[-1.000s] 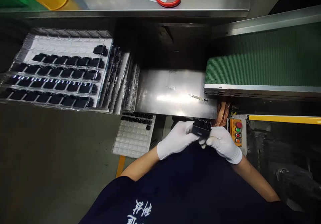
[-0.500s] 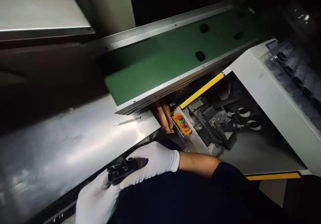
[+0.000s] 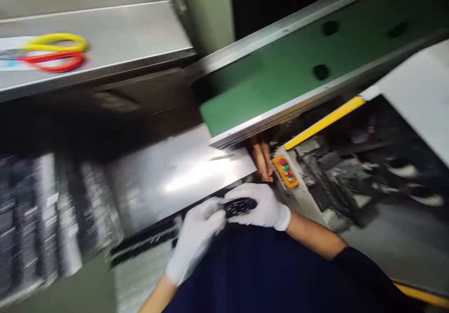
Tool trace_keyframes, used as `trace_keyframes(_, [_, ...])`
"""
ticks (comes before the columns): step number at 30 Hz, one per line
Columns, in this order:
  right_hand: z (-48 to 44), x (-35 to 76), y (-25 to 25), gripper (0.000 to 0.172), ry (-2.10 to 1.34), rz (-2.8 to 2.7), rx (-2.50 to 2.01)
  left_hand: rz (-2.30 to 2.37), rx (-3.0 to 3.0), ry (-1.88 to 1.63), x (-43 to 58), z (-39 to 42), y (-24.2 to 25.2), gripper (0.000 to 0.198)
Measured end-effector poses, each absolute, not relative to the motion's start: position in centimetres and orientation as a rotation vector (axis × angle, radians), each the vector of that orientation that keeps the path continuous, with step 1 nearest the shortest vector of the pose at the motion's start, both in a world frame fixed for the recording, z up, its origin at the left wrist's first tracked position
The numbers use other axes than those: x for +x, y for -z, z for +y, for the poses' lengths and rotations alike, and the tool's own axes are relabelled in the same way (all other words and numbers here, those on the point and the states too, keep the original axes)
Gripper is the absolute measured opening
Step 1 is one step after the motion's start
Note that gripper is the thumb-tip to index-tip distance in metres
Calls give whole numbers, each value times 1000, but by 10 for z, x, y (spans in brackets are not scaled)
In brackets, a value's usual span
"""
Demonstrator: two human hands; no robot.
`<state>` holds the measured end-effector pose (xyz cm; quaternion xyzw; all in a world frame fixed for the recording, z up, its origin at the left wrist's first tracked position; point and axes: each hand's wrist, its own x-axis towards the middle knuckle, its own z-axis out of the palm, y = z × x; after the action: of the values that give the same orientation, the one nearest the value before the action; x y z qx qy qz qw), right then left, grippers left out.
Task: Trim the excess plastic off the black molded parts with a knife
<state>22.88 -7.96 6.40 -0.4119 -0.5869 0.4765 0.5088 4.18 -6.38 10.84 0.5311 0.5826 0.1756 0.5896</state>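
A small black molded part (image 3: 241,206) with rows of light marks on its upper face is held between both white-gloved hands, close to the front of my body. My left hand (image 3: 199,229) pinches its left end with thumb and fingers. From the other side, my right hand (image 3: 264,204) wraps around the right end. The part's exact kind cannot be made out, and its underside is hidden by the gloves. Just beyond the hands is a shiny metal tabletop (image 3: 150,177), where a thin pen-like tool (image 3: 221,157) lies.
Behind the table a green conveyor belt (image 3: 256,90) carries several dark pieces. To the right are an orange button box (image 3: 286,171) and a yellow-edged machine frame (image 3: 324,122). Scissors (image 3: 56,52) with yellow and red handles lie on a shelf (image 3: 140,30). Bagged dark parts (image 3: 52,219) sit at left.
The view has swung left, bringing the scissors and bagged parts in. The black part has been turned, so a face with light marks shows instead of its knobbed side. Both hands still hold it.
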Motion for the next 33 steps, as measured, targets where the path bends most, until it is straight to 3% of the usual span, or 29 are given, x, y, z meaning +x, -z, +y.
trace_keyframes(4, [-75, 235, -60, 47, -1302, -1325, -860, 1158, 1001, -654, 43, -61, -95, 47])
trace_keyframes(9, [-75, 234, -50, 50, -1396, -1331, -781, 1105, 969, -711, 38, -65, -103, 43])
trace_keyframes(15, [-69, 234, -51, 33, -1285, -1485, -904, 1176, 1016, -773, 37, -74, -107, 42])
trace_keyframes(21, [-70, 236, -48, 34, -1890, -1182, -900, 1214, 1215, -1037, 26, -85, -98, 57])
trace_keyframes(23, [-71, 233, -43, 41, -2114, -1008, -779, 1233, 1270, -1070, 23, -85, -98, 47])
trace_keyframes(26, [-70, 223, -35, 48, -2345, -748, -572, 1234, 1373, -1019, 18, -81, -97, 17])
trace_keyframes(29, [-67, 209, -29, 45, -2463, -543, -431, 1115, 1528, -839, 12, -76, -95, 77])
trace_keyframes(30, [-66, 204, -28, 42, -2492, -493, -412, 1073, 1574, -783, 10, -74, -94, 88])
trace_keyframes(33, [-63, 190, -22, 34, -2532, -411, -470, 1052, 1635, -719, 4, -72, -90, 85])
